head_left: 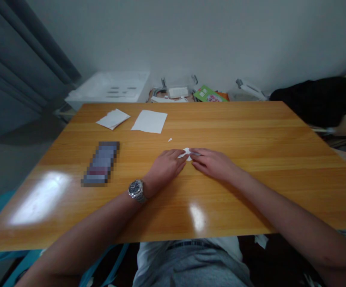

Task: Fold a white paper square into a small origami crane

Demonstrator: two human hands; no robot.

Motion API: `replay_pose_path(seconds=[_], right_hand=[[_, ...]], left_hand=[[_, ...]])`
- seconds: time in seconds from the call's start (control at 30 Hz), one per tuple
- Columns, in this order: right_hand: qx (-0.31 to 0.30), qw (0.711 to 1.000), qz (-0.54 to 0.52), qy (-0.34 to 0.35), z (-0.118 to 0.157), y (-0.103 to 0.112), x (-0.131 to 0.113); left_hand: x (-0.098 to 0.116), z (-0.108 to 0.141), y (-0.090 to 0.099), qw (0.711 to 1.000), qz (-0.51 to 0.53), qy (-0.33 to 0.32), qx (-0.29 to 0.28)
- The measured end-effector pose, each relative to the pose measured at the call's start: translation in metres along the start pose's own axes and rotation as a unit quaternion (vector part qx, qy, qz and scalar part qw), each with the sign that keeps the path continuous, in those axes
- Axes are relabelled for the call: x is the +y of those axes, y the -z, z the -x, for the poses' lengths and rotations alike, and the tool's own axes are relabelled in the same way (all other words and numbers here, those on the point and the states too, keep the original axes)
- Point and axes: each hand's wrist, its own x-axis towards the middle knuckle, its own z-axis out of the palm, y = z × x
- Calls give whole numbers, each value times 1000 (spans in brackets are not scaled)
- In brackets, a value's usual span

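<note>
No text can be read for certain. 1 green booklet behind the surface bears pale print, too small to make out. The phone-like object is pixelated past reading; marks on the wristwatch dial are too small to read.

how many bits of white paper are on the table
4: square sheet at back, layered paper left of it, piece under left hand and right hand, scrap beyond them; layers may hide more.
</note>
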Motion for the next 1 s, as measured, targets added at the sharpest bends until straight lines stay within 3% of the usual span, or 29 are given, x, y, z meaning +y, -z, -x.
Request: replay_pose_path(seconds=[0.5, 0.8, 1.0], right_hand=[[31, 1000, 0, -3, 11, -10, -3], [36, 998, 21, -45, 12, -6, -11], [41, 999, 1, -22, 15, -10, 1]], left_hand=[[2, 2, 6, 999, -20, -11, -30], [-22, 10, 14, 997, 25, -41, -62], [-26, 13, 12, 997, 23, -45, -58]])
